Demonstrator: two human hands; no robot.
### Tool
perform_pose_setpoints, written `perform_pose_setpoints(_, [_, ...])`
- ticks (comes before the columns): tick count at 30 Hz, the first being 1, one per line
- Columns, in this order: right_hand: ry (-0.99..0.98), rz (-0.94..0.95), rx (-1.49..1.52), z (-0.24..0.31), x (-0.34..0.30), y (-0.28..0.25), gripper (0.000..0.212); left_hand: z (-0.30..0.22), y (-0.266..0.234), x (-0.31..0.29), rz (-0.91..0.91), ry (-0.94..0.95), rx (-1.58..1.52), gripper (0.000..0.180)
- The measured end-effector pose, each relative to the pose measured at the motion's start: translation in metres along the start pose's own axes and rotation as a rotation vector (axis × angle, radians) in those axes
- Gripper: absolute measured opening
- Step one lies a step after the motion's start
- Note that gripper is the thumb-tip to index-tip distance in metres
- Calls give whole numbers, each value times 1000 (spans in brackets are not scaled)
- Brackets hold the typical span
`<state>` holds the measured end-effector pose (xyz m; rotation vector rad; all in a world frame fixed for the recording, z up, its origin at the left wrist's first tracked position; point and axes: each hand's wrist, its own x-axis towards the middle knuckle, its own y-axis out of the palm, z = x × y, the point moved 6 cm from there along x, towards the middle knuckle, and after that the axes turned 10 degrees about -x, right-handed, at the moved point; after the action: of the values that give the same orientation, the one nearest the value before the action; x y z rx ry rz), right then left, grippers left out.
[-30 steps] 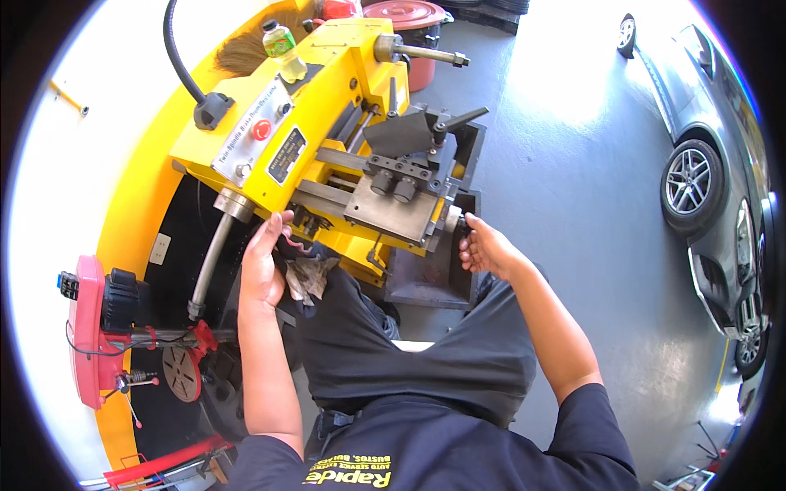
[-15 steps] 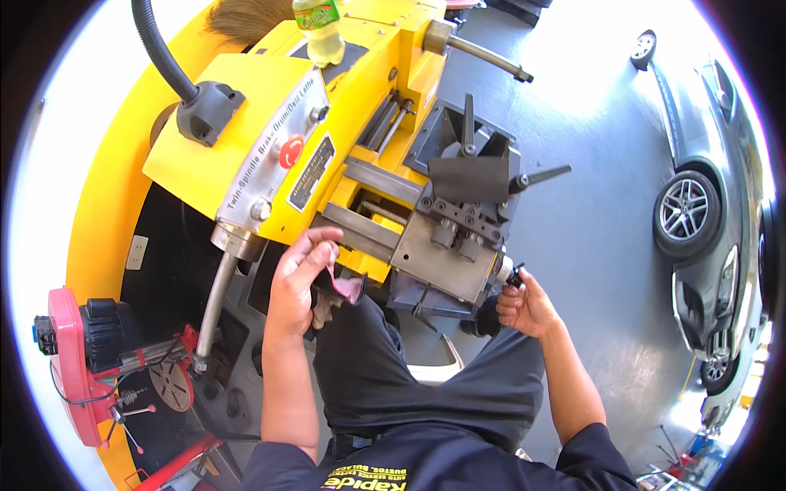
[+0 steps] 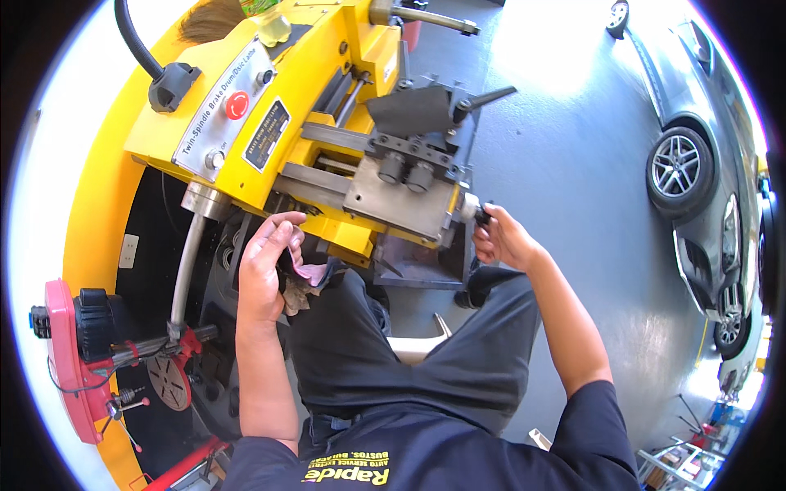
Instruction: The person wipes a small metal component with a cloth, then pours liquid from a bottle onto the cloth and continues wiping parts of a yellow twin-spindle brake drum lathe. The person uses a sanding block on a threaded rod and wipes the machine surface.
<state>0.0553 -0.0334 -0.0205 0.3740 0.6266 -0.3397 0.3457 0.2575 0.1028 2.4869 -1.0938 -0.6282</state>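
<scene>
My left hand [image 3: 268,260] is closed round a crumpled rag [image 3: 303,286] with pink and tan parts, just off the near side of the yellow brake lathe [image 3: 327,69]. My right hand [image 3: 506,237] grips a small black crank handle [image 3: 485,214] beside a silver dial [image 3: 468,206] at the right end of the lathe's carriage. The carriage's flat metal plate [image 3: 395,195] sits across two steel rails [image 3: 315,184]. On it stands a dark tool holder [image 3: 417,155] with two round knobs. Behind that, a black flap [image 3: 409,110] and a clamping lever [image 3: 493,96] stick out.
A red stop button [image 3: 237,105] is on the lathe's panel, and a bottle [image 3: 273,31] stands on top. A long metal spindle [image 3: 188,262] hangs at the left, above a pink drill-like machine [image 3: 70,360]. My legs straddle a white seat [image 3: 413,348]. A grey car [image 3: 696,155] is parked right.
The view has shifted, so the lathe appears farther up and left. My left hand still holds the rag and my right hand stays on the crank handle.
</scene>
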Motion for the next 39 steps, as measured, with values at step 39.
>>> perform_pose_setpoints(39, [-182,-7,77,-4,13,0,54,-45,-65,-18,-115,59,361,38])
